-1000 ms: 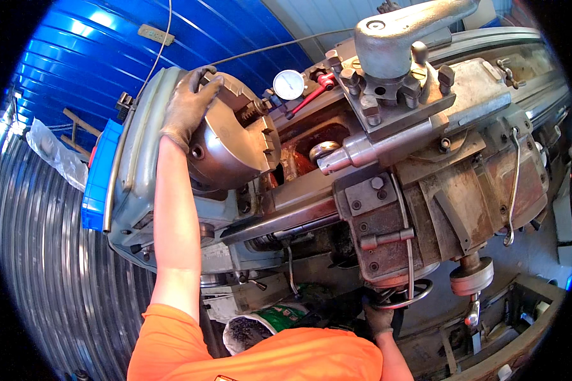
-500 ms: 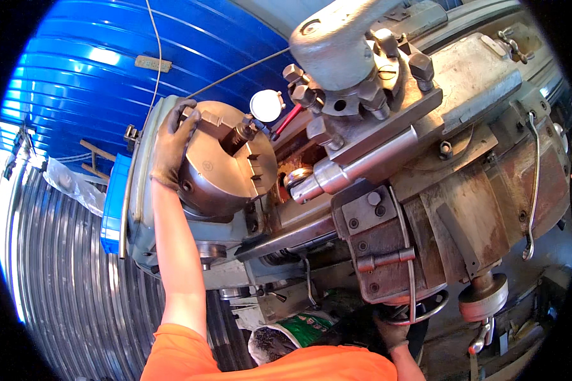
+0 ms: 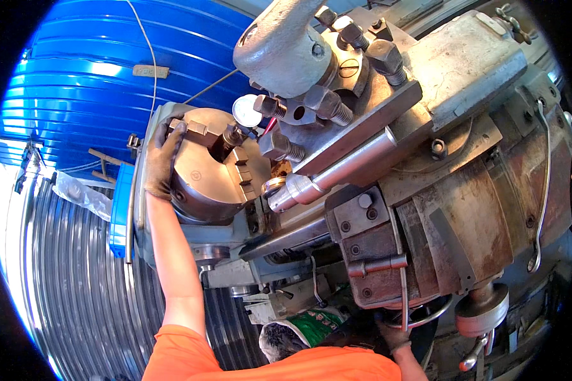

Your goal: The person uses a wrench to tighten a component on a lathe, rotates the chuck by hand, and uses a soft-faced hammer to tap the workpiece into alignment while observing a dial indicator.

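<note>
My left hand (image 3: 163, 162), in a brown work glove with dark fingertips, curls over the left rim of the lathe chuck (image 3: 200, 174), its fingers beside a stepped jaw (image 3: 197, 127). A white-faced dial indicator (image 3: 246, 111) stands by the chuck's far right side, near a round metal piece (image 3: 231, 136) in the chuck's middle. Low down, my gloved right hand (image 3: 395, 335) is at the rim of a handwheel (image 3: 435, 315) under the carriage; its fingers are partly hidden. A steel boring bar (image 3: 349, 168) points from the tool post (image 3: 337, 95) toward the chuck.
Thick square-headed bolts (image 3: 388, 57) and a big grey lever (image 3: 279, 47) top the tool post. Long levers (image 3: 540, 190) hang on the carriage (image 3: 362, 273). A green and white sack (image 3: 314, 324) lies below. Blue metal sheeting (image 3: 102, 38) stands behind the machine.
The view has shifted, so the tool post looks larger and farther left, covering part of the dial indicator's surroundings. My left hand remains on the chuck, my right at the handwheel.
</note>
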Action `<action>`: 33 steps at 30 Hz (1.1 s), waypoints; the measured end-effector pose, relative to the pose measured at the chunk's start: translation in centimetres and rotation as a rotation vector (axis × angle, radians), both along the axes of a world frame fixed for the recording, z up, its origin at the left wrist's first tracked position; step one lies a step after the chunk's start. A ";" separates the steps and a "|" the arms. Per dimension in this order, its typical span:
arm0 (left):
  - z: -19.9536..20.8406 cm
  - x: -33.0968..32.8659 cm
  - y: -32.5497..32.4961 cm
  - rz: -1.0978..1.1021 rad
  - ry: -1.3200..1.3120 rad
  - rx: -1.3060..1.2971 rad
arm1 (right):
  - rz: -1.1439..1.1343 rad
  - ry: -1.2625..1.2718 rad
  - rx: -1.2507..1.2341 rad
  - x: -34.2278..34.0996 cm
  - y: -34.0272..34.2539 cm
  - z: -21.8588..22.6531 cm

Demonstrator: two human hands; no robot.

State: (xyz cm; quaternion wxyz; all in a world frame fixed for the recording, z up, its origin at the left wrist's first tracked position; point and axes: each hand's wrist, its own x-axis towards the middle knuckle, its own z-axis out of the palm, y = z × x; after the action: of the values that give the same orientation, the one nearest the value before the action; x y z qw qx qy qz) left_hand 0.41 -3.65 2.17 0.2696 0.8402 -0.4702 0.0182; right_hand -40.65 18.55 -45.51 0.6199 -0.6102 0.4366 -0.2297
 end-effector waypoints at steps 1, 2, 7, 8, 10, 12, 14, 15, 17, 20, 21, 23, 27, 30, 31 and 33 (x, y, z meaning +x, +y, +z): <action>0.0 0.1 0.1 -0.013 0.005 -0.004 | -0.010 -0.012 0.001 0.1 -0.1 0.2; 0.0 0.3 0.2 -0.026 0.011 -0.008 | -0.021 -0.024 0.002 0.1 -0.2 0.5; -0.1 0.4 0.2 -0.021 0.035 -0.021 | 0.021 -0.033 -0.060 -0.3 -0.9 1.4; 0.0 0.5 0.2 -0.035 -0.006 -0.010 | 0.019 -0.043 -0.040 -0.3 -1.3 2.0; 0.0 0.6 0.1 -0.047 -0.032 -0.002 | -0.048 -0.102 0.100 -0.6 -1.8 3.4; -0.1 0.8 0.1 -0.043 -0.002 -0.007 | -0.090 -0.161 0.246 -0.9 -2.2 4.4; 0.1 0.8 0.5 -0.044 -0.053 0.016 | 0.046 -0.081 0.126 -2.2 -3.7 5.9; 0.1 1.0 1.0 -0.039 -0.077 0.028 | 0.192 0.029 -0.071 -3.6 -5.6 7.4; 0.0 0.1 0.4 -0.008 -0.015 0.006 | -0.032 -0.048 0.072 -3.8 -5.8 7.2; -0.1 0.5 0.3 -0.021 -0.016 0.003 | -0.728 -0.544 0.833 -2.7 -4.6 5.4; 0.0 0.8 0.3 -0.037 -0.032 0.006 | -0.714 -0.669 0.908 -3.1 -5.5 5.1; -0.1 1.4 0.8 -0.122 -0.096 0.038 | -0.675 -0.905 1.048 -4.3 -9.2 6.3; -0.1 1.5 0.9 -0.047 -0.058 0.015 | -0.585 -0.506 0.701 -8.1 -9.3 3.6; -0.2 1.1 0.8 -0.025 -0.027 -0.009 | -0.513 0.038 0.148 -8.0 -7.4 2.3; -0.2 1.0 0.7 -0.027 -0.004 -0.019 | -0.531 -0.007 0.173 -7.9 -6.1 -0.1; -0.1 0.9 0.5 -0.033 0.046 -0.039 | -0.651 -0.469 0.568 -9.0 -1.1 -9.1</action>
State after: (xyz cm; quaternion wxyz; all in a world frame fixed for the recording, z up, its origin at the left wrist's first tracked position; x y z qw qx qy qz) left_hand 1.27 -3.11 2.08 0.2967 0.8271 -0.4773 0.0036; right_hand -49.70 17.41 -54.65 0.7394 -0.1810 0.4987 -0.4144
